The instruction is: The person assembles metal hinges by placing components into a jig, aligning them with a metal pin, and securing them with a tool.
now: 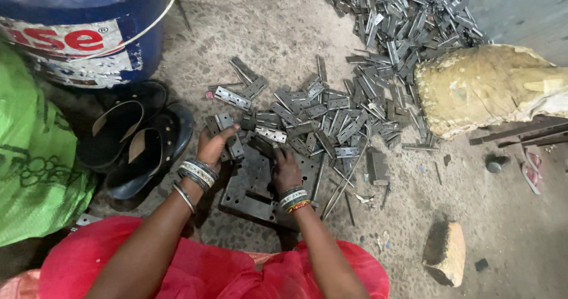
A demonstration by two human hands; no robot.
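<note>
Left hand (214, 144) gripping hinges (228, 134), stiff, light, sharp-edged; better held by flat sides. Right hand (286, 170) pressing on plate (251, 183).

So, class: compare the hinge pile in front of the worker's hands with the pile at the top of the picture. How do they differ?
The near hinge pile lies spread thin, with floor showing between pieces; the far hinge pile is heaped densely. The near pile sits beside the dark metal block under the right hand and near the left hand; the far pile lies beyond both hands. Both hold grey, flat metal hinges.
</note>
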